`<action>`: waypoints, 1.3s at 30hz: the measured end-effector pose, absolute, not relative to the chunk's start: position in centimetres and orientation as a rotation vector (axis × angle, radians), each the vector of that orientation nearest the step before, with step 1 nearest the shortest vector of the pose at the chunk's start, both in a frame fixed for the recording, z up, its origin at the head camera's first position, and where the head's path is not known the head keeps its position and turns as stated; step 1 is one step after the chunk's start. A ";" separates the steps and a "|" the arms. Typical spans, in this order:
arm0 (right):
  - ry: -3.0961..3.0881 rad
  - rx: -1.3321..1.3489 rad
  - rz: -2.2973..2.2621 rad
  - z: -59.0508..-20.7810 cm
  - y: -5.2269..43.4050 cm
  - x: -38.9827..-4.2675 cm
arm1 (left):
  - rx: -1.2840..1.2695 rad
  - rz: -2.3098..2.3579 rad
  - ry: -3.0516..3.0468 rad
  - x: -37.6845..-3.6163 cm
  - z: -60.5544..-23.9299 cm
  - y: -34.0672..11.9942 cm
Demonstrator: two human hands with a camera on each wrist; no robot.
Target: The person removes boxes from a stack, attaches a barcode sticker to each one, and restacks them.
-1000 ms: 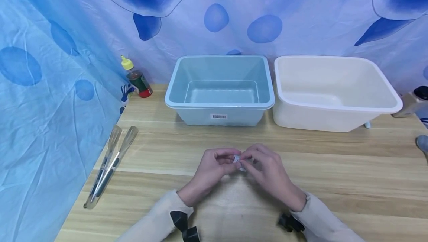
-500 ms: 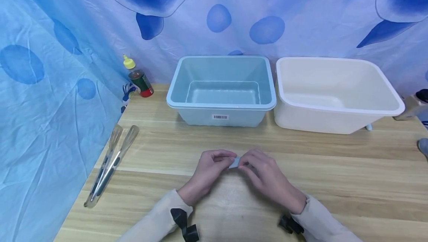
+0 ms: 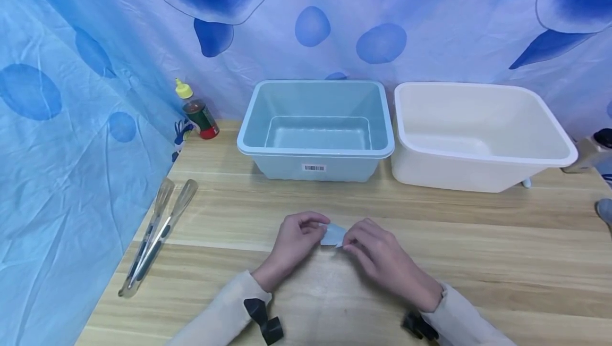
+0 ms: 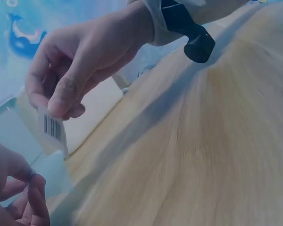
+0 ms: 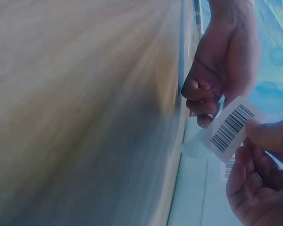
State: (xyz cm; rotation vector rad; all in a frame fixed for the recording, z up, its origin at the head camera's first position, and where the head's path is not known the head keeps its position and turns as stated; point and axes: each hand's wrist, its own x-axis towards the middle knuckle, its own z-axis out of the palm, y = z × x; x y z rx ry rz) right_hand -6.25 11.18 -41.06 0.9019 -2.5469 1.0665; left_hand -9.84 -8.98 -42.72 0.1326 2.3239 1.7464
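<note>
In the head view my left hand (image 3: 297,245) and right hand (image 3: 382,253) meet above the table, with a small pale blue sheet (image 3: 332,235) stretched between their fingertips. From the right wrist view, my right hand (image 5: 262,169) pinches a white barcode sticker (image 5: 232,126) between thumb and fingers. The left hand (image 5: 221,66) grips the pale translucent backing sheet (image 5: 198,145) beside it. Sticker and sheet look partly separated; where they still join is unclear. In the left wrist view the sticker (image 4: 52,128) hangs from the right hand, above the sheet (image 4: 56,175).
Behind the hands stand a light blue tub (image 3: 315,151) bearing a barcode label (image 3: 314,167) and a white tub (image 3: 483,159). Metal tongs (image 3: 158,245) lie at the left. A yellow-capped bottle (image 3: 198,112) stands back left, a black-capped one (image 3: 590,149) at the right.
The hands have drawn slightly apart, and more of the pale blue sheet shows between them. Earlier the fingertips were close together over the small piece.
</note>
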 end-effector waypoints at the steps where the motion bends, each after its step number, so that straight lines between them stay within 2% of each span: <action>1: -2.544 0.903 1.074 -41.1 11.3 -6.2 | 0.158 1.717 2.370 -9.9 -42.8 -9.1; 15: -2.405 0.904 1.105 -40.0 13.4 -7.5 | 0.544 1.397 2.907 -10.1 -42.2 -9.8; 22: -2.409 0.890 1.090 -39.7 13.6 -7.7 | 1.050 1.471 2.877 -9.8 -40.0 -8.5; 25: -2.407 0.893 1.085 -39.6 13.5 -7.7 | 1.179 1.404 2.849 -9.5 -39.4 -7.8; 30: -2.408 0.891 1.082 -39.7 13.4 -7.6 | 1.220 1.347 2.820 -9.3 -39.3 -7.4; 39: -2.373 0.882 1.082 -39.9 13.5 -7.5 | 1.116 1.378 2.755 -9.3 -39.3 -7.1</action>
